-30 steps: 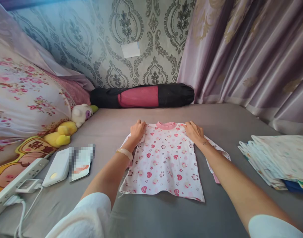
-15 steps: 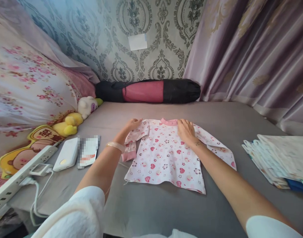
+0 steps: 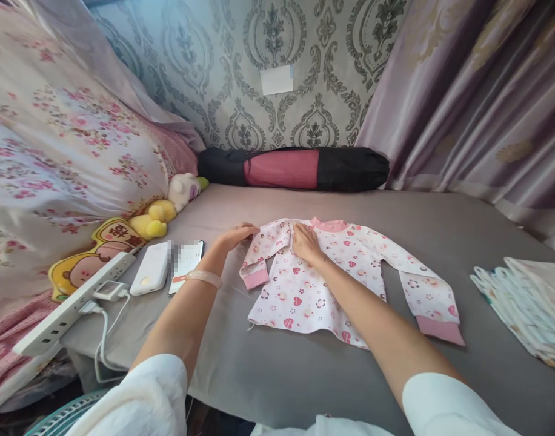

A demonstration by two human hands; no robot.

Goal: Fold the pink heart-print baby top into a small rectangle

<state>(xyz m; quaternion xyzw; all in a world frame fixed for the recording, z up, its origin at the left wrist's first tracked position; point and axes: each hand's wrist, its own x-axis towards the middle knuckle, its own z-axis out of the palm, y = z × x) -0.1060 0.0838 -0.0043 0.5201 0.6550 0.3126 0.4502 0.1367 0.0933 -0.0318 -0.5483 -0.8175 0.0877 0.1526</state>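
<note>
A child's long-sleeved shirt (image 3: 323, 303), white with pink hearts and flowers, lies spread on the grey sheet, its pink collar pointing away from me. At the upper edge of its left sleeve, my left hand (image 3: 239, 235) has its fingers closed on the cloth. My right hand (image 3: 306, 243) is on the left shoulder beside the collar, fingers bent and closed on the fabric; its fingertips are partly hidden. The right sleeve, bent at the elbow, lies with its pink cuff (image 3: 441, 330) toward me. My right forearm covers part of the shirt's body.
Folded clothes (image 3: 527, 309) are stacked at the right. On the left lie a phone (image 3: 191, 257), a white power bank (image 3: 151, 269), a power strip (image 3: 77, 306) with cables, and plush toys (image 3: 157, 219). A black and pink rolled bag (image 3: 282, 168) lies along the wall.
My right hand has moved left from the collar's right side to the left shoulder. My left hand remains at the left sleeve. The right sleeve's cuff is now uncovered, and the view has shifted left.
</note>
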